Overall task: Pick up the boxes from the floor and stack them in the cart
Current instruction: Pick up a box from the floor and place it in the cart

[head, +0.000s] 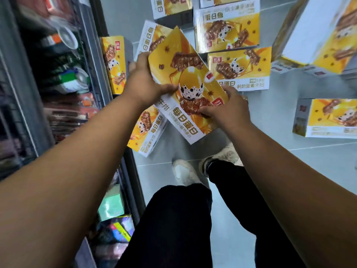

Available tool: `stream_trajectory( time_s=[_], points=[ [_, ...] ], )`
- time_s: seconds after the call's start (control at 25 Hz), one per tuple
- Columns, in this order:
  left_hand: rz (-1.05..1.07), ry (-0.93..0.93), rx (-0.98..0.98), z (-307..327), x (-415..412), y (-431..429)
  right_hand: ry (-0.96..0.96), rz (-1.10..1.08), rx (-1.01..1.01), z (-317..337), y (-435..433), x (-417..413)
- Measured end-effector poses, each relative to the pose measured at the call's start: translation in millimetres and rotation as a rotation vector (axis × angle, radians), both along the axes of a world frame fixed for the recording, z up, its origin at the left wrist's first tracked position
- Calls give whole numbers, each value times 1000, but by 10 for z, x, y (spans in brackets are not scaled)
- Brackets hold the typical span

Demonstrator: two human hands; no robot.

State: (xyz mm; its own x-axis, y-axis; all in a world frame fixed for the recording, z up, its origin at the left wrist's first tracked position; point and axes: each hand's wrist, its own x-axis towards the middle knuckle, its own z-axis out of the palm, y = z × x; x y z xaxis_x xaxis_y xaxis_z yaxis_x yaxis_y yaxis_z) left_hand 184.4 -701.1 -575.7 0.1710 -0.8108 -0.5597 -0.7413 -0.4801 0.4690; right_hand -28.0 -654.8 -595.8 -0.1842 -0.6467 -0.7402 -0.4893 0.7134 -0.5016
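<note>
You hold a flat yellow-and-white cardboard box in both hands, lifted clear of the pale tiled floor and above your white shoes. Its face reads 每日蛋白 in large gold characters, with 牛排 on the white band beside them and a small red logo tag. The print shows a speckled egg between brown bars.

Your left hand grips the box's left edge. Your right hand grips its near right corner, fingers curled onto the print.

Matching boxes lie scattered on the floor around the held box. One sits just under it to the left, and one beyond it to the right reads 鹌鹑蛋素牛排.

Left of the held box, a dark metal shelf unit holds blurred packaged goods.
</note>
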Motion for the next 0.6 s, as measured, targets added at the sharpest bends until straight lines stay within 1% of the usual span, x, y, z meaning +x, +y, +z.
stream_trajectory(
  time_s=[0.2, 0.44, 0.6],
  points=[
    [96, 73, -168, 1411, -343, -117, 60, -36, -171, 1512, -294, -400],
    [25, 189, -290, 3002, -861, -250, 121, -165, -392, 3127, -388, -970],
    [-53, 266, -415, 3973, -1148, -266, 152, -230, -543, 4120, -234, -1282]
  ],
)
